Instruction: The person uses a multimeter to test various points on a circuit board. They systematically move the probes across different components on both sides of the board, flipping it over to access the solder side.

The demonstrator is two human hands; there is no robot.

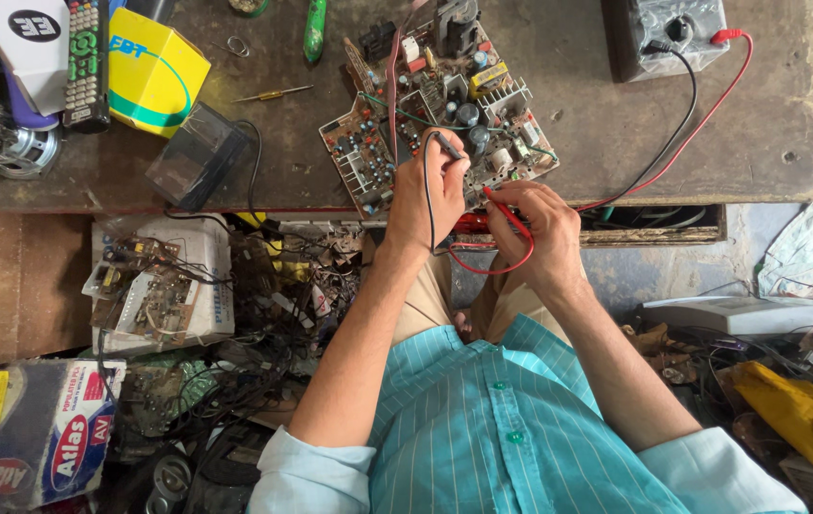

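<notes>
Cluttered bench — circuit board, both hands probing — wires around

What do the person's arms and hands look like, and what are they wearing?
Both arms are bare from the elbows down. The left hand and right hand wear no gloves, rings or watch. The shirt is turquoise with thin pale stripes and green buttons; its rolled-up sleeves show a lighter blue lining.

board brown, multicolour parts | left probe black, black lead | right probe red, red lead | shirt teal, thin white stripes, green buttons | far-left box yellow, blue-green band | screwdriver green | near-right cloth yellow | bench grey-brown
</notes>
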